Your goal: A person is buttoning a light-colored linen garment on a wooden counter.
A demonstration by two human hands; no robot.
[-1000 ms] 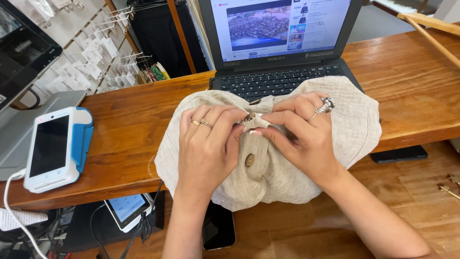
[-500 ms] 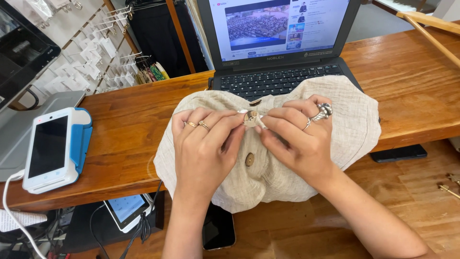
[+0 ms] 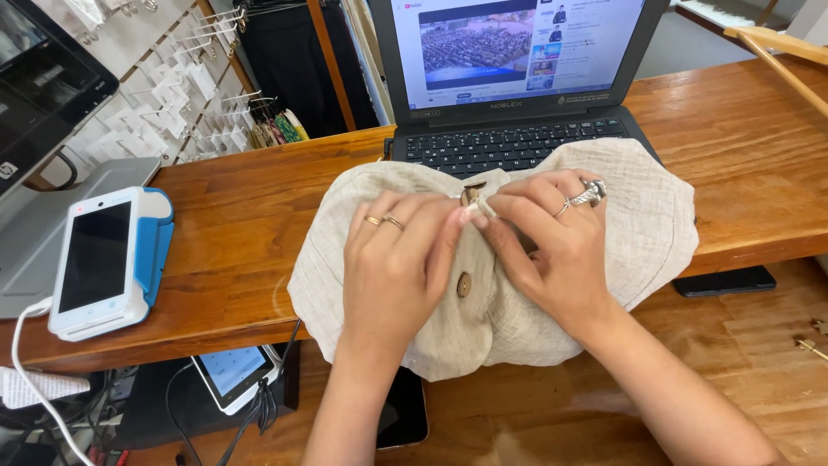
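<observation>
A beige linen garment (image 3: 655, 224) lies bunched on the wooden counter (image 3: 241, 233), draped partly over a laptop's front edge. My left hand (image 3: 397, 267) and my right hand (image 3: 552, 250) meet at its middle, fingertips pinching the fabric around a small brown button (image 3: 472, 195) at the top of the placket. A second brown button (image 3: 464, 285) shows lower down between my hands. Both hands wear rings.
An open black laptop (image 3: 517, 95) with a lit screen stands behind the garment. A white and blue card terminal (image 3: 103, 259) sits at the left on the counter. A dark phone (image 3: 405, 414) and a tablet (image 3: 231, 373) lie on a lower shelf. Wall hooks hang at the back left.
Both hands have moved up the garment's placket, from around the lower button to the upper button. The fabric has shifted slightly with them.
</observation>
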